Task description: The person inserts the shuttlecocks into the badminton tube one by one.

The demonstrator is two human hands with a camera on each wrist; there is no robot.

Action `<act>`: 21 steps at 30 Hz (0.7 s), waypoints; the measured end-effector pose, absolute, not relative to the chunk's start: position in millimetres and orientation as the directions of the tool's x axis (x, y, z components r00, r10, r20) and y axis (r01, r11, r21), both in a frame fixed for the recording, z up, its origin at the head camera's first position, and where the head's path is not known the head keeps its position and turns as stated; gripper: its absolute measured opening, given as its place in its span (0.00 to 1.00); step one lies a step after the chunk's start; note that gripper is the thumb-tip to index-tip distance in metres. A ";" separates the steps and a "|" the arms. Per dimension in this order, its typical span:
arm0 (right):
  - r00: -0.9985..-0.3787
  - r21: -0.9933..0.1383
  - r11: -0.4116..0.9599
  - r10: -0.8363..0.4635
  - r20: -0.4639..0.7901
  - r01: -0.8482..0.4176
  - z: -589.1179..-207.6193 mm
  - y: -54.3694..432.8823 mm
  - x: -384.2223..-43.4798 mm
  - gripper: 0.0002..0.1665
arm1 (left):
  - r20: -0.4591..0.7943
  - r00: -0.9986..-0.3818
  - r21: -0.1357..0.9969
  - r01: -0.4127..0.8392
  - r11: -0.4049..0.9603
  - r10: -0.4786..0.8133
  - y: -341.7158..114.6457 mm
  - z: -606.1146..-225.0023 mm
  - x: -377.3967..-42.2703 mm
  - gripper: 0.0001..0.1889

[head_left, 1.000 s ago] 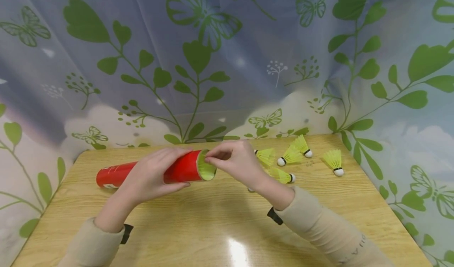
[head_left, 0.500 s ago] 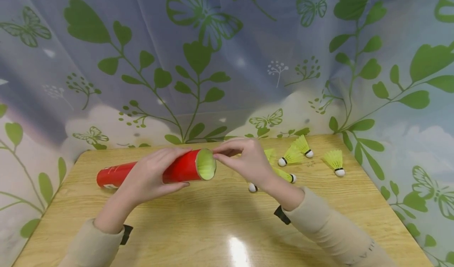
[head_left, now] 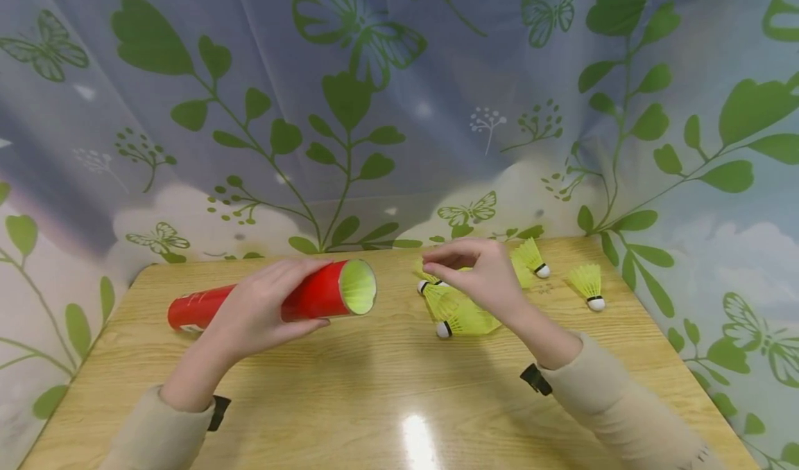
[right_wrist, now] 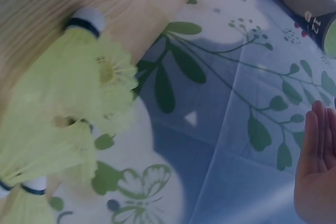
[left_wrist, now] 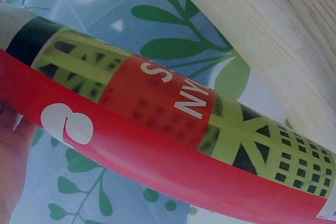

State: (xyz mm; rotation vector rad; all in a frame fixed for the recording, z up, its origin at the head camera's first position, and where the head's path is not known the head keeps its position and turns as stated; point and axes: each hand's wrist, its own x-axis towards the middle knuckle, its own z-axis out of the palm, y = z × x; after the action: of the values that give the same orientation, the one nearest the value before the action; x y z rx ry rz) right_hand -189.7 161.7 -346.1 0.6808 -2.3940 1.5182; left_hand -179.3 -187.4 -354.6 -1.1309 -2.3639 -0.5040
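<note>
My left hand (head_left: 252, 310) grips a red shuttlecock tube (head_left: 315, 293) around its middle, tilted with its open mouth to the right. Yellow shuttlecock skirts show in that mouth. In the left wrist view, a clear strip along the tube (left_wrist: 157, 114) reveals yellow netted skirts inside. To the right, my right hand (head_left: 483, 276) hovers over a cluster of yellow shuttlecocks (head_left: 471, 319) with white heads. Nothing shows between its thumb and fingertips. The right wrist view has the right hand's fingers (right_wrist: 312, 140) extended, with overlapping shuttlecocks (right_wrist: 63, 72) at left.
Farther right, another shuttlecock (head_left: 587, 283) lies alone, and one (head_left: 530, 255) rests near the table's back edge. A leaf-printed curtain (head_left: 387, 144) rises behind the wooden table (head_left: 349, 401) and along its sides.
My right hand has drawn away from the tube's mouth and moved right, over the shuttlecocks. My left hand keeps hold of the tube, almost unmoved.
</note>
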 end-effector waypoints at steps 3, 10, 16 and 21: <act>-0.896 -0.813 0.380 -0.241 0.373 -0.440 -352.7 174.6 -189.2 0.09 | 0.558 -0.548 0.123 0.798 0.590 0.624 -187.4 -355.0 -179.1 0.45; -0.945 -0.847 0.425 -0.212 0.248 -0.318 -370.9 200.2 -186.6 0.10 | 0.556 -0.556 0.130 0.793 0.596 0.618 -187.1 -354.9 -178.1 0.45; -0.964 -0.847 0.468 -0.195 0.179 -0.251 -387.0 212.7 -188.1 0.11 | 0.565 -0.548 0.132 0.798 0.589 0.616 -185.7 -354.1 -178.4 0.45; -0.970 -0.834 0.504 -0.200 0.140 -0.225 -404.6 217.4 -196.4 0.12 | 0.581 -0.534 0.135 0.807 0.574 0.614 -185.9 -353.9 -178.6 0.46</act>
State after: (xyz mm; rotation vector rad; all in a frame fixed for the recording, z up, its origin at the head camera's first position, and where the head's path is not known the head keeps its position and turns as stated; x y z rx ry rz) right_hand -196.4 217.4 -404.6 0.3819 -2.7023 1.5036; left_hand -178.6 -185.9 -353.9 -1.1379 -2.3297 -0.5411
